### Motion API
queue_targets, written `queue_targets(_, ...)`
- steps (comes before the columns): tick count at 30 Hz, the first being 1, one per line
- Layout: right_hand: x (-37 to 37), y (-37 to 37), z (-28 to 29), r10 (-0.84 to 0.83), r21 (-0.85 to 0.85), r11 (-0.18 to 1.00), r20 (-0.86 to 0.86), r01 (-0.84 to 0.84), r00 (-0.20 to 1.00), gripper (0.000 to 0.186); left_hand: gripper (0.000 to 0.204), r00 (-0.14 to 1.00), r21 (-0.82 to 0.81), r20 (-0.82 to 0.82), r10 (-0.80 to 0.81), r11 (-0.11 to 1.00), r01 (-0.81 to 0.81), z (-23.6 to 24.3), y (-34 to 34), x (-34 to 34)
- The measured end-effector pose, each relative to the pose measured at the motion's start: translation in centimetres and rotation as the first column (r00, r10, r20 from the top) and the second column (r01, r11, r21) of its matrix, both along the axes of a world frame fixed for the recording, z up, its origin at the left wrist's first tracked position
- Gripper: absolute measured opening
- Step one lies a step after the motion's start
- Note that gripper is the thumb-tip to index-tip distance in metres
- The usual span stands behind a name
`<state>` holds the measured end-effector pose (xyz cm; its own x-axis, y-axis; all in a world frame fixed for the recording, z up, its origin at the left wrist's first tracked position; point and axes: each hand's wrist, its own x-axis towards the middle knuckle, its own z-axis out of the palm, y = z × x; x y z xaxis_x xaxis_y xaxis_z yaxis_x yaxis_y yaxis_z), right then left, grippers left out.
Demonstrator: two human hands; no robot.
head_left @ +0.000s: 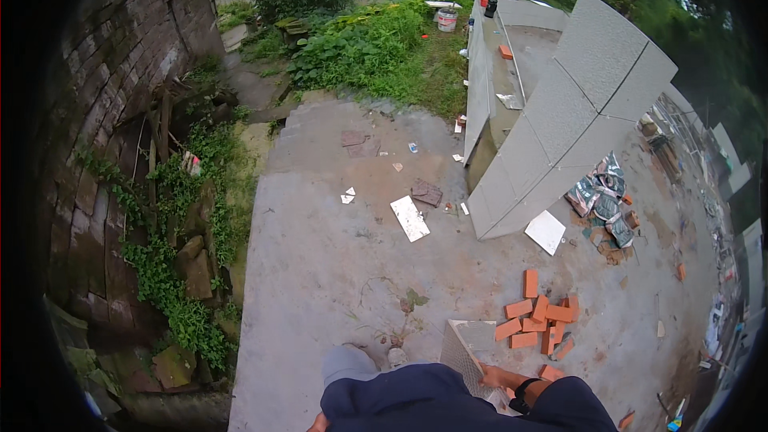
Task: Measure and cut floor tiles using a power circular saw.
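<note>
My right hand (498, 377), with a dark band at the wrist, grips the edge of a grey textured tile (462, 354). The tile stands tilted close to my body on the right; my dark shirt hides its lower part. Of my left hand (318, 423) only a small bit shows at the lower edge, so its fingers cannot be made out. Several orange bricks (534, 325) lie in a loose heap just beyond my right hand.
A tile-clad wall (552, 128) rises ahead on the right. Near its foot lie a white tile (546, 232), another white piece (410, 218) and crumpled bags (606, 202). The concrete slab (296, 272) ends on the left beside weeds (188, 316) and an old stone wall (96, 112).
</note>
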<state>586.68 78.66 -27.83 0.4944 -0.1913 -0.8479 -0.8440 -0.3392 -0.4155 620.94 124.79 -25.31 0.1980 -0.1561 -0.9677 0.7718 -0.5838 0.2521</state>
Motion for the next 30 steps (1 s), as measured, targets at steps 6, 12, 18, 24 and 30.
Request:
queue_targets(6, 10.7, -1.4, 0.4, -0.363, 0.013, 0.932, 0.045, 0.362, 0.931, 0.078, 0.038, 0.974, -0.042, 0.094, -0.205, 0.977, 0.209, 0.8, -9.6, 17.1)
queue_targets(12, 23.4, -3.0, 2.3, -0.438, -0.045, 0.891, 0.174, 0.452, 0.882, 0.070, 0.030, 0.361, 0.090, 0.641, -0.677, 0.534, 0.841, 4.6, -16.8, 37.0)
queue_targets(18, 35.7, -8.4, 1.6, -0.702, 0.175, 0.705, 0.034, 0.687, 0.711, 0.070, 0.023, 0.436, -0.108, 0.621, -0.651, 0.480, 0.870, 3.7, -26.1, 50.6)
queue_targets(24, 46.1, -17.3, -4.8, -0.698, 0.190, 0.713, 0.100, 0.675, 0.709, 0.075, 0.029, 0.913, -0.146, -0.237, -0.331, 0.942, 0.304, 3.6, -37.2, 59.9)
queue_targets(30, 54.0, -29.3, -7.1, -0.609, 0.084, 0.793, 0.111, 0.603, 0.786, 0.073, 0.059, 0.149, 0.085, 0.516, -0.843, 0.224, 0.971, 1.9, -55.1, 71.6)
